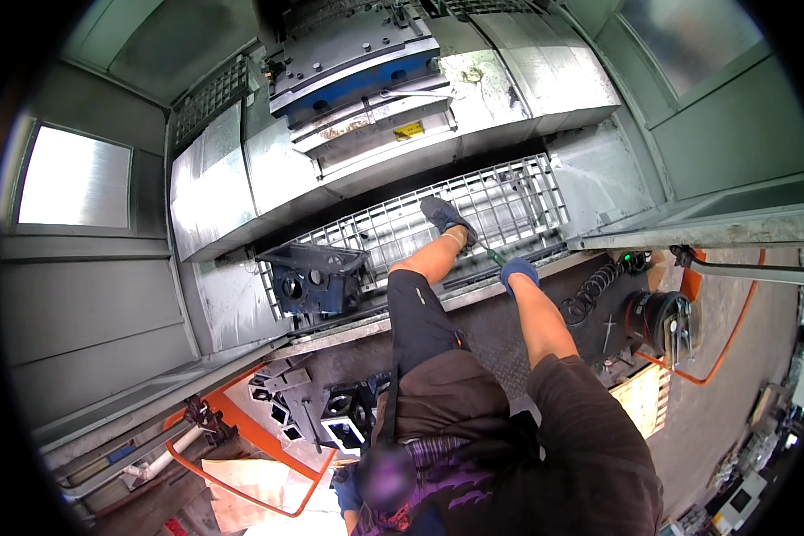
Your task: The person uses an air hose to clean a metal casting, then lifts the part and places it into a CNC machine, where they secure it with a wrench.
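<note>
My right hand (518,272), in a blue glove, reaches down to the front edge of the machine bed. Its fingers are closed round a slim green tool (494,257), whose kind I cannot make out. The tool points toward a dark shoe (442,217), which stands on the metal grating (509,201). A blue glove, seemingly my left hand (345,491), shows at the lower edge beside my torso; its fingers are hidden. Left of the shoe, a dark cast metal housing (317,281) with round holes rests on the grating.
A blue-sided fixture block (362,85) stands at the back, with a wrench (411,93) lying on its ledge. Metal parts (344,411) sit outside the sill (380,326) at lower left. On the right are a coiled hose (590,295), a black drum (652,320) and orange rails (732,344).
</note>
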`<state>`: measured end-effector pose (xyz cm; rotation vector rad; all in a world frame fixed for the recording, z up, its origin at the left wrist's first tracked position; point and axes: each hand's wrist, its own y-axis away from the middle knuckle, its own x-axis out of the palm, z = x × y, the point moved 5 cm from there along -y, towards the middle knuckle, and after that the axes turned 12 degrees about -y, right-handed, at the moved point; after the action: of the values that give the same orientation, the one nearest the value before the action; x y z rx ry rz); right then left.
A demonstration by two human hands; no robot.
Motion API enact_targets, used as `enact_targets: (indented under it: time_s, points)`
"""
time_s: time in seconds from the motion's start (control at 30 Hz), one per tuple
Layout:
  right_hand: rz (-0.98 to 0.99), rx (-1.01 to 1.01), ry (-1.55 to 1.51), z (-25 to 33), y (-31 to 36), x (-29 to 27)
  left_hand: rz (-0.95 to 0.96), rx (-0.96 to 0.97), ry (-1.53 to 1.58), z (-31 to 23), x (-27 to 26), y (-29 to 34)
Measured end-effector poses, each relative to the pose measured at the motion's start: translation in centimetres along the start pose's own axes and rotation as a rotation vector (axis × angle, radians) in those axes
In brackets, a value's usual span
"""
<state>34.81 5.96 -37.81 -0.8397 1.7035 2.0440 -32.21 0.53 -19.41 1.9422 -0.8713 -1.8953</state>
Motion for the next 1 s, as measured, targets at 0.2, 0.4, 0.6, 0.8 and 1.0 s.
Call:
enact_targets:
  time_s: [0.2,0.4,0.6,0.8,1.0]
  points:
    - [-0.012,0.014,0.023,-1.2,0.1,-0.8,0.019,0.072,0.099,-9.5,-8.0,-1.2]
    - [-0.003,-0.008,0.028,-0.6,0.5,-1.9,0.045,-0.136,0.381,-4.2,-2.6,-1.5]
    - [0.083,-0.013,0.192,-3.5,-0.2,-3.8,0.037,0.019,0.123,-4.3,-0.3,-2.4]
    - [0.236,-0.095,0.089,-4.2,5.3,-10.9,0.185,-0.440,0.946,-5.1,0.2,-0.9]
    - [0.411,-0.272,0.384,-5.5,23.3,-24.9,0.173,-0.544,0.980,-0.9,4.2,-1.3]
